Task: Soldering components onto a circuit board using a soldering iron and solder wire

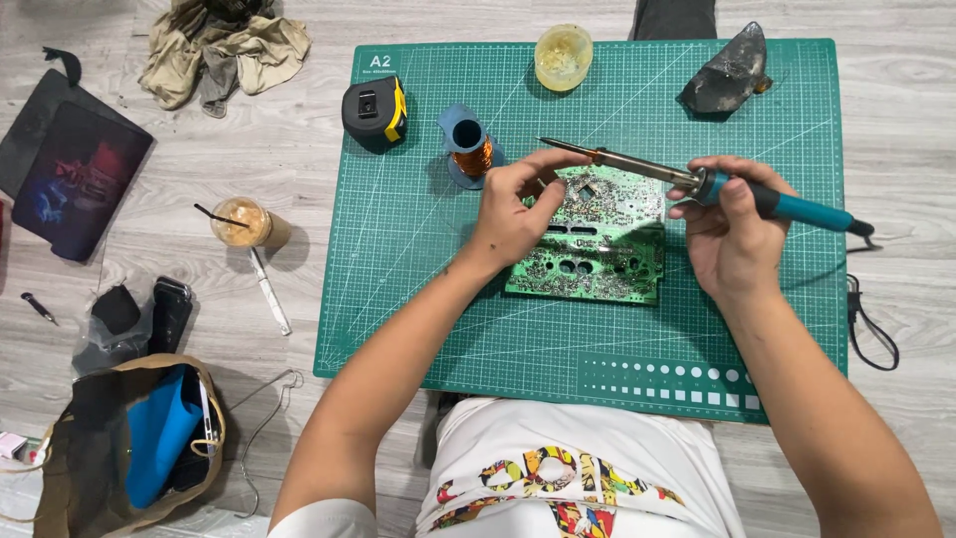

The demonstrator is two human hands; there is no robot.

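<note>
Around my work lay a black-and-yellow tape measure [374, 108], a copper wire spool [472, 151] just beside my left hand, a pale round cup [564, 56] at the mat's far edge and a dark crumpled lump [729, 76] at its far right corner. Off the green mat [418, 269], on the wooden floor, stood an iced drink [241, 221] with a straw, a rag [221, 46], a dark pad [72, 175] and an open bag [129, 438]. Nothing lay between me and the board.

The board [597, 249] sat near the mat's middle, green, crowded with silvery solder points, with oval cut-outs along its near half and a paler patch at its far right.

My left hand [516, 211] rested on the board's left edge, fingers curled loosely, thumb and forefinger reaching over its far left corner; whether they pinched anything I could not tell. My right hand [733, 231] was clenched around the iron [697, 181], gripping its teal handle, the metal shaft slanting leftward over the board's far edge with the tip above my left fingertips.
</note>
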